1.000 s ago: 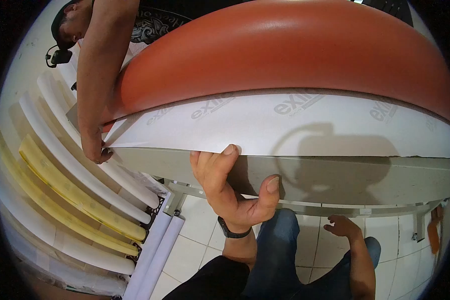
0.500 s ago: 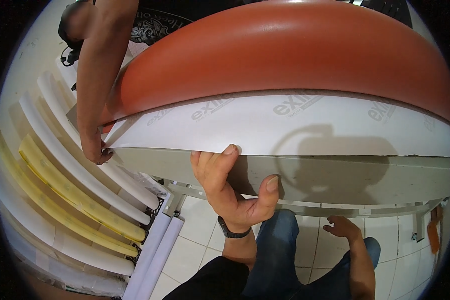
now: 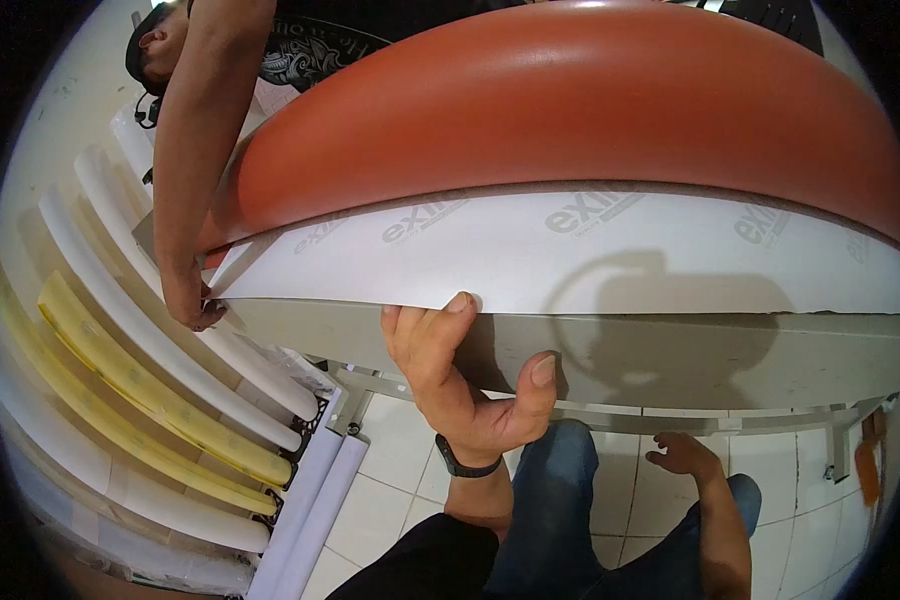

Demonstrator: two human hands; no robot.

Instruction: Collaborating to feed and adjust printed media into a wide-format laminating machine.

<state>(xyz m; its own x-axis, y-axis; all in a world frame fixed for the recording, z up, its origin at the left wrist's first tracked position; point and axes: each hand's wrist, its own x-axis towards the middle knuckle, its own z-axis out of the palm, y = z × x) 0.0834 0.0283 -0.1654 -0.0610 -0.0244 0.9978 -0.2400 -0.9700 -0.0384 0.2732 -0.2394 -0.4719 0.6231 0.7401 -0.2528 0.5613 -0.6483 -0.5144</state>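
Note:
A wide orange-red sheet (image 3: pixel 590 110) lies over a work table, with its white backing paper (image 3: pixel 570 260) peeled toward me along the near edge. My left hand (image 3: pixel 455 375) is at the table's front edge, fingertips on the rim of the white backing, thumb apart underneath. My right hand (image 3: pixel 682 455) hangs low below the table beside my leg, fingers loosely spread, holding nothing. Another person's hand (image 3: pixel 192 305) pinches the left corner of the white backing.
The table's grey front face (image 3: pixel 730 355) and metal frame (image 3: pixel 610 412) are just ahead. A rack of white and yellow rolls (image 3: pixel 140 390) stands at my left. White floor tiles (image 3: pixel 390 490) lie below. The other person leans over the far left end.
The other person's head has shifted slightly at the upper left. Both of my hands and the sheet stay where they were.

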